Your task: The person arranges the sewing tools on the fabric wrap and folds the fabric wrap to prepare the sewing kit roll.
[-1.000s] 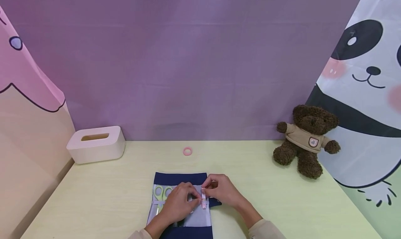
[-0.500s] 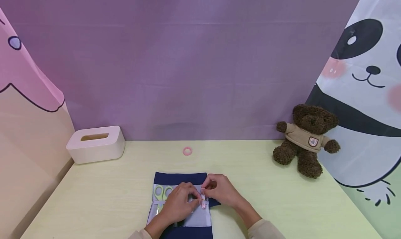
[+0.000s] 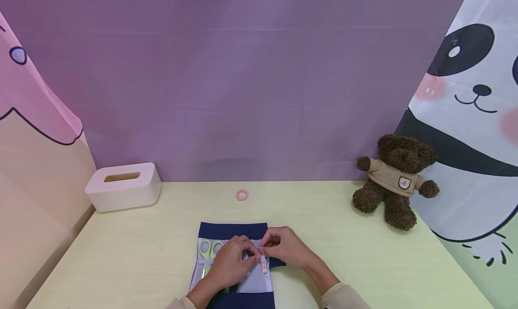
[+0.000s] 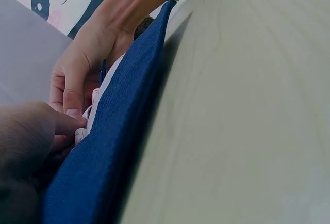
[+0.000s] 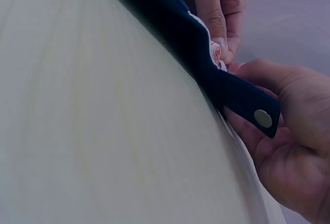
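Purple backdrop [image 3: 243,97] behind the back edge of the pale surface [image 3: 364,264]. Brown bear [image 3: 398,183] sits at the surface's back right corner. Navy case [image 3: 232,230] lies open toward the front, its near end out of frame. White tissue box [image 3: 125,195] occupies the back left corner. Right hand [image 3: 289,247]: thumb and finger pinch the far end of the strip. Left hand [image 3: 234,258]: thumb and fingertip closed at the loop, contact partly hidden; it covers the case's middle, including most of a dark item. Green-handled scissors [image 3: 208,256] lie along the case's left edge. Snap tab [image 5: 250,102] juts from its right edge beside the right palm and could snag. Pink ring [image 3: 242,199] near the surface's back edge, well apart. Small pink-and-white strip [image 3: 264,267] by the case's right edge, apparently through the pale loop [image 3: 263,258]. Step judged: seating the strip; next move calls for steadying the loop while adjusting the strip.
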The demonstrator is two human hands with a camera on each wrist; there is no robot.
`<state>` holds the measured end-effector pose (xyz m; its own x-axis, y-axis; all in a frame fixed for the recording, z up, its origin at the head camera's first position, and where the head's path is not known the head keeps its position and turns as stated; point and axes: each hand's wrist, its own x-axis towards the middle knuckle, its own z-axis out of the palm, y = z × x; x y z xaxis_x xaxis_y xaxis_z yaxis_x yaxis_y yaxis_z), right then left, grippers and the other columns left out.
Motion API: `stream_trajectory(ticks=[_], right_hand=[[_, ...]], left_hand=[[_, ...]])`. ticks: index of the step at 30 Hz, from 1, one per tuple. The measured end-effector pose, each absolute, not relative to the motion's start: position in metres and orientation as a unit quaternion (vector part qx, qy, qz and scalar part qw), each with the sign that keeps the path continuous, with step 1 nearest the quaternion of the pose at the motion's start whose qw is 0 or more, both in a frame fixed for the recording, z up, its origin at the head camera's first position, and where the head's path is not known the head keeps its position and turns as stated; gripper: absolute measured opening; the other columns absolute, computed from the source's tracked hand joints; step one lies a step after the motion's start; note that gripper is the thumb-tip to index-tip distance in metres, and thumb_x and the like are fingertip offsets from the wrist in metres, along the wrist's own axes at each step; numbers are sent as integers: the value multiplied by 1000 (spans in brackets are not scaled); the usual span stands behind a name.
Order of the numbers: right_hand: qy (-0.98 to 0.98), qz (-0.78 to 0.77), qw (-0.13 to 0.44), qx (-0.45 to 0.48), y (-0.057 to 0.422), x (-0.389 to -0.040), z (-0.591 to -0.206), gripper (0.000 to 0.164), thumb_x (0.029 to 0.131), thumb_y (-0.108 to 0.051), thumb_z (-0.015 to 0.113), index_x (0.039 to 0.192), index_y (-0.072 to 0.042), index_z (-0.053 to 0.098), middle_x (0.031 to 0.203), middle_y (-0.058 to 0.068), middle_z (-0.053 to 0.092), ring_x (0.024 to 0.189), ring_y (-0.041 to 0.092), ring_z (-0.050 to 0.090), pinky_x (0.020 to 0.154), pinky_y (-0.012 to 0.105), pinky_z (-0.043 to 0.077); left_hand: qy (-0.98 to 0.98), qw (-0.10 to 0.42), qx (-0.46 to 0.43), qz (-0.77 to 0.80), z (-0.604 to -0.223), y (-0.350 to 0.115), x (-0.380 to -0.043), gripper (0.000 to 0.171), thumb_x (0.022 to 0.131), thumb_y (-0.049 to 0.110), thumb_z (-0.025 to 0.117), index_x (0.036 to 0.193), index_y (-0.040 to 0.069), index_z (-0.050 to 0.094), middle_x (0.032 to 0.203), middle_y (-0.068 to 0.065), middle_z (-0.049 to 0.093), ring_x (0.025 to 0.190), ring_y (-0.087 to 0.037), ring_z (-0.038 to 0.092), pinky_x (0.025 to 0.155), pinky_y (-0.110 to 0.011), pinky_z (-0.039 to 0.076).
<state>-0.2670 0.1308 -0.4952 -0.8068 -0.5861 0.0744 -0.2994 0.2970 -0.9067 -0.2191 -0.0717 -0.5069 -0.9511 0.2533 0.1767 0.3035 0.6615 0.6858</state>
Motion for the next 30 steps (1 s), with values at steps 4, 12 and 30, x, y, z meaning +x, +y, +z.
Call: stream_trajectory(ticks=[4,12,30], right_hand=[[801,-516,128,-275,131,-266,-494,8,90,-6,77,97,-3,75,91,16,75,76,8,65,70,16,55],[819,-490,96,-284,132,-263,-490,9,90,-9,79,98,-6,77,93,9,77,81,6,67,77,16,56],[831,-470,97,-281,131,-262,-490,4,88,-10,80,92,-10,80,88,5,78,78,4,65,73,16,54]], left_hand=[[-912,35,-159,-378,-506,-72,-218,10,91,26,78,81,27,75,96,14,67,98,-8,56,83,-31,48],[-916,39,-172,-361,-505,-73,-217,10,89,25,80,81,27,75,95,14,67,95,-7,54,82,-30,48],[-920,41,-163,-353,-506,-72,-218,9,88,26,82,80,28,77,94,15,68,96,-8,55,84,-32,49]])
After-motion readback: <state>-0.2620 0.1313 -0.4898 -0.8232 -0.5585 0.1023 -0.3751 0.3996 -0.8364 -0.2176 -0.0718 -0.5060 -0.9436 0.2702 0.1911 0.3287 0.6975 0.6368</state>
